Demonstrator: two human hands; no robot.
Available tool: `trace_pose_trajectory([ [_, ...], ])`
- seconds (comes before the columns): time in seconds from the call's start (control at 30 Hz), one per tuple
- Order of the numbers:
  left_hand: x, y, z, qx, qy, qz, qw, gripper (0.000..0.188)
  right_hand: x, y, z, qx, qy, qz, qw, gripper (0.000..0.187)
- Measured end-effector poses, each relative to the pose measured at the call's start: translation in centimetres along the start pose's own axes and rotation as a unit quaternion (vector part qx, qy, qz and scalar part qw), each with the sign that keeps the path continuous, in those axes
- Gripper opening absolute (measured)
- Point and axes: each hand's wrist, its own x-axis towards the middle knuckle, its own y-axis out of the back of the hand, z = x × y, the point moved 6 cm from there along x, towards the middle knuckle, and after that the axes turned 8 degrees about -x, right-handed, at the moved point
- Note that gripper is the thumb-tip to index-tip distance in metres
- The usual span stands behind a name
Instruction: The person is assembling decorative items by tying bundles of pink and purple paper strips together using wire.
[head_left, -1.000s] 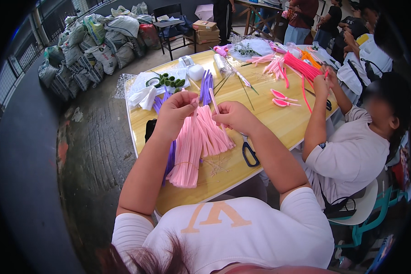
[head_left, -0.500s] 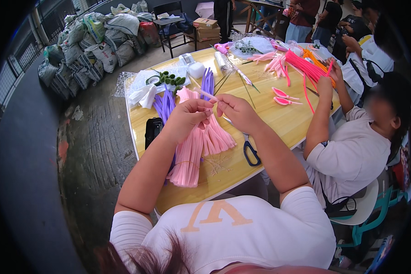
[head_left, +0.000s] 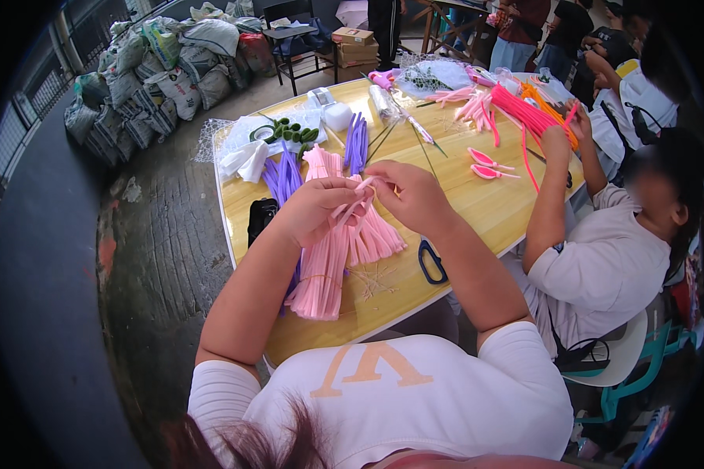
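Both of my hands are raised over the table, closed on one light pink pipe cleaner (head_left: 364, 184). My left hand (head_left: 317, 211) pinches it, and a length of it seems to run down past the fingers. My right hand (head_left: 411, 197) grips it from the other side, thumb and fingertips close to the left ones. Beneath them lie bundles of pink pipe cleaners (head_left: 319, 273), the nearer one tied with a thin band. Purple pipe cleaners (head_left: 357, 143) stick out behind and beside the pink ones. Dark-handled scissors (head_left: 431, 263) rest by my right forearm, their blades hidden.
A black case (head_left: 261, 220) lies at the table's left edge, below white tissue (head_left: 245, 162) and green fuzzy pieces (head_left: 296, 134). Two pink petal shapes (head_left: 486, 166) lie right of centre. A co-worker (head_left: 594, 258) at the right handles red pipe cleaners (head_left: 528, 111).
The pink pipe cleaner pointed out to the upper left before; now it is bent between my fingertips. My hands have turned slightly around it.
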Motion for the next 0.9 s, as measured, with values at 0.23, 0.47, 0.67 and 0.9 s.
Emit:
trace_pose_trajectory([
  [0.23, 0.1, -0.4, 0.2, -0.119, 0.016, 0.019, 0.993, 0.02, 0.3, 1.1, -0.1, -0.013, 0.089, 0.066, 0.994, 0.009],
  [0.47, 0.3, 0.1, -0.4, -0.033, 0.006, -0.013, 0.999, 0.017, 0.2, 1.0, -0.2, -0.026, 0.08, 0.073, 0.994, 0.01],
  [0.67, 0.8, 0.9, -1.3, 0.004, 0.01, 0.023, 1.0, 0.017, -1.0, -2.7, 2.6, 0.27, -0.205, -0.045, 0.94, 0.015],
  [0.9, 1.0, 2.0, 0.2, 0.014, -0.041, 0.04, 0.998, 0.014, -0.8, -1.9, 3.5, 0.283, -0.237, -0.136, 0.919, 0.021],
])
